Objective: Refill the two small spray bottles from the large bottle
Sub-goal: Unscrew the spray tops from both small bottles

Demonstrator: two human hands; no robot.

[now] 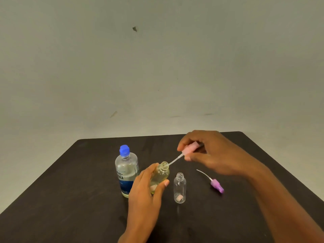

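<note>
Our left hand (146, 189) grips the bottle (162, 173), likely light and slick, round its belly, the safest hold, while just above it our right hand (212, 153) pinches the pink sprayer (189, 149), its bendy tube at the mouth.

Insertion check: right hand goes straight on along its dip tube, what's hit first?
Probably the mouth of the small spray bottle in the left hand; tube tip of the pink spray head looks right at it.

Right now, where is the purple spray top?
In the head view, the purple spray top lies on the table, just right of the empty small bottle, nearer you than the right hand.
</note>
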